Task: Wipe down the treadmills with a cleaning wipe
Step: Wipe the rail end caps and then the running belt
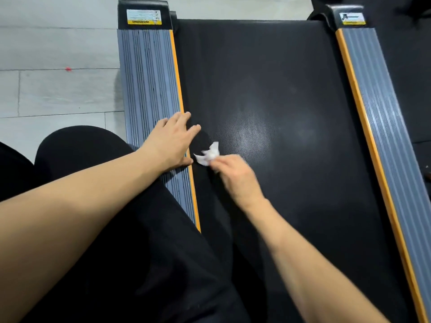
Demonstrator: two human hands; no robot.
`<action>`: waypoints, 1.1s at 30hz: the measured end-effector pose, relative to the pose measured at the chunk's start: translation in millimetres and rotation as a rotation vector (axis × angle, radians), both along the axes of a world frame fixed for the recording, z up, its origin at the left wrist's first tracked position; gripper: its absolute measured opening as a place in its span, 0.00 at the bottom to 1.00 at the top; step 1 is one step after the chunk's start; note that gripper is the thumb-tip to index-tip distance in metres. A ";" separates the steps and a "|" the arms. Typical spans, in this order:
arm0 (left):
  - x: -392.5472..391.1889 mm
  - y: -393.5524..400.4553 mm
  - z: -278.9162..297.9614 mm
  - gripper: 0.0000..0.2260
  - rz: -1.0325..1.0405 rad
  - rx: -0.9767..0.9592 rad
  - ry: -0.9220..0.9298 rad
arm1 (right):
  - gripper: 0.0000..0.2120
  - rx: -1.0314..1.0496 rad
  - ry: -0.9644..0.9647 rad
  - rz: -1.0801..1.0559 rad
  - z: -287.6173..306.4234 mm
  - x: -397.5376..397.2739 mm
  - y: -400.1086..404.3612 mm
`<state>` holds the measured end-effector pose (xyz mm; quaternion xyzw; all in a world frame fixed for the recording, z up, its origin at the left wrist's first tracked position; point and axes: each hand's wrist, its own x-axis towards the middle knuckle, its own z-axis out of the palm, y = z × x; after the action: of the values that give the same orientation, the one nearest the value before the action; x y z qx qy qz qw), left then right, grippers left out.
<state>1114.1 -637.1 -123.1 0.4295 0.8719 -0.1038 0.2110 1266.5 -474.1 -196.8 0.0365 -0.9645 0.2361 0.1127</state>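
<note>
Right hand pinching a crumpled white cleaning wipe low on the black textured treadmill belt, near its left edge. Left hand flat, fingers spread, on the grey ribbed side rail. Risk: small wad slipping from fingertips; belt shifting underhand.

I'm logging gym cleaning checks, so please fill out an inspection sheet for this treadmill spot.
Surface: black treadmill belt, pale sheen mid-belt.
Job's things: crumpled white wipe on the belt near the left side rail.
Clutter: small red speck on the floor.
Hands: left hand rests flat across rail and belt edge; right hand pinches the wipe, blurred.
Cables: nothing seen.
Surroundings: grey plank floor, right side rail, warning label.
</note>
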 end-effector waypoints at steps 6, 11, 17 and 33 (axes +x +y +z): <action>36.1 14.3 -11.6 0.28 -0.438 -0.136 -0.111 | 0.13 0.005 0.000 -0.787 7.7 -8.9 109.3; 45.9 15.0 -14.5 0.28 -0.472 -0.228 -0.183 | 0.13 -0.188 0.002 -0.333 -6.7 -63.5 4.0; 45.8 14.4 -11.9 0.29 -0.429 -0.256 -0.257 | 0.16 0.007 -0.103 0.084 -2.2 -75.8 38.7; 39.0 12.0 -9.1 0.23 -0.408 -0.146 -0.168 | 0.15 0.009 -0.102 0.135 13.2 -94.5 8.4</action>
<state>1153.1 -625.2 -132.2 0.5877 0.7364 -0.1712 0.2882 1172.0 -465.7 -183.7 0.0897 -0.9654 0.2404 0.0469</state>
